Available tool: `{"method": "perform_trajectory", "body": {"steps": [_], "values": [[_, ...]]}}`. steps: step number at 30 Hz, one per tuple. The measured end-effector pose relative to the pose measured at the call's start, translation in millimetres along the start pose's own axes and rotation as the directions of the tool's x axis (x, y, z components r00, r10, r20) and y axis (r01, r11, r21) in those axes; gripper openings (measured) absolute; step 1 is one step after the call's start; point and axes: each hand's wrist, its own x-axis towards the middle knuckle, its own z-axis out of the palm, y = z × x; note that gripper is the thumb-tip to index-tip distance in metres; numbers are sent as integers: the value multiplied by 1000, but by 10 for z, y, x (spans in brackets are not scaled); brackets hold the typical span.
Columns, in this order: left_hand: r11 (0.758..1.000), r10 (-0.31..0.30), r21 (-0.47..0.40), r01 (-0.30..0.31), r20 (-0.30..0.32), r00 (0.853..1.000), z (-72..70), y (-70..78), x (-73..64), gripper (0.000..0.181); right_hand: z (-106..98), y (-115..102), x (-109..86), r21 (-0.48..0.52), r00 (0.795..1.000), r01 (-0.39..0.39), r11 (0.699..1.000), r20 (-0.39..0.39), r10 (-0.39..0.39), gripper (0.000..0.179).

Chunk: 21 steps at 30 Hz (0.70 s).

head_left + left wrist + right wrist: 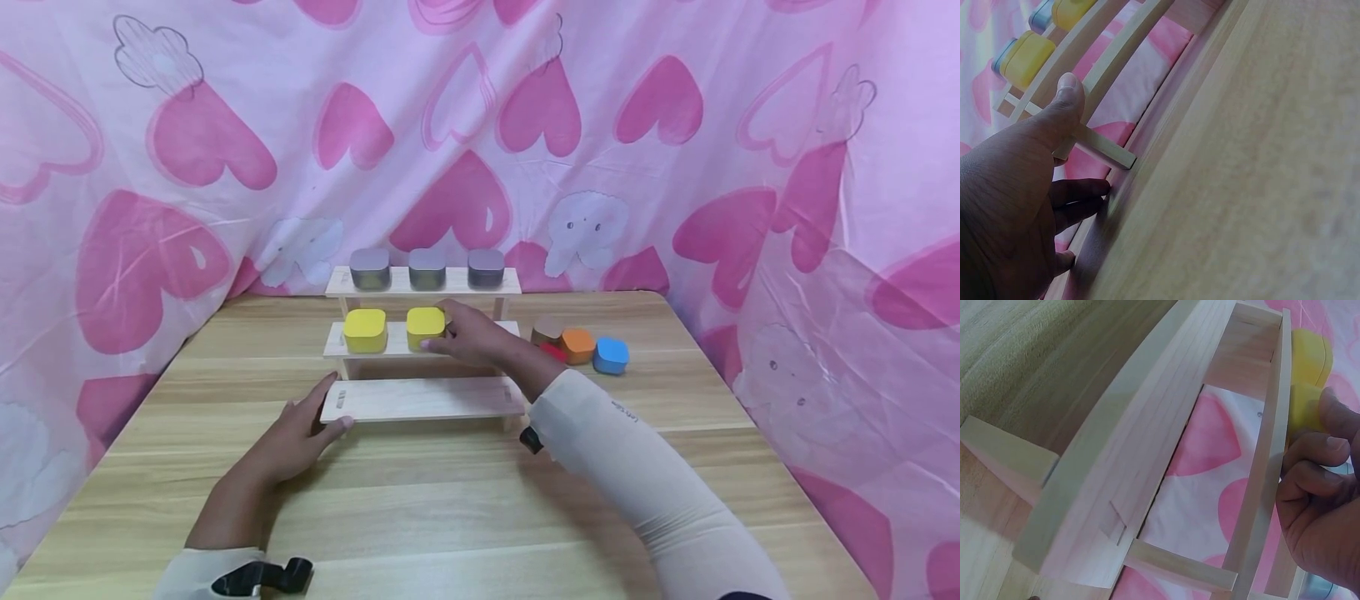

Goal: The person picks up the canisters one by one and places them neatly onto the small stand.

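Yellow box (425, 329): at the middle tier of the wooden rack (432, 398), near mid-length; base appears to meet the board, though full seating cannot be confirmed. Second yellow box (365, 331) sits to its left on the same tier, a gap between them.

Handling, judged: keep the box level, base flat on the board, and square it to its neighbour before slackening the fingers. Lift the fingers straight off; a sideways drag could skew it. Wrist should pass clear of the bottom tier's edge. Light steadying pressure on the rack seems enough.

Position: box lies at the fingertips of the right hand (472, 333), to the left of the palm. Right hand is clamped on it, thumb low at the front, a finger at the far right corner. Left hand (296, 437) grips the bottom tier's left end between thumb and forefinger; other fingers spread toward the desk (420, 517).

Outward: three grey boxes (427, 269) in a row on the top tier. Right of the rack, on the desk: brown box (547, 330), red box (553, 352), orange box (577, 346), blue box (611, 356). Heart-patterned cloth (450, 200) behind.
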Motion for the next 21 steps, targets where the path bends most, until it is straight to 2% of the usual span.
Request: {"method": "perform_trajectory", "body": {"steps": [10,17,21], "values": [[1000,6,3,-6,-2,1000,-9,10,-3,98,8,28,16,18,1000,-4,1000,-2,4,70],[1000,-5,-7,5,7,1000,-3,13,-5,100,-23,62,-27,14,1000,-12,1000,-1,12,86],[1000,-7,-7,7,4,1000,-2,6,-5,100,-41,76,-65,-10,1000,8,1000,-26,-8,91]]}}
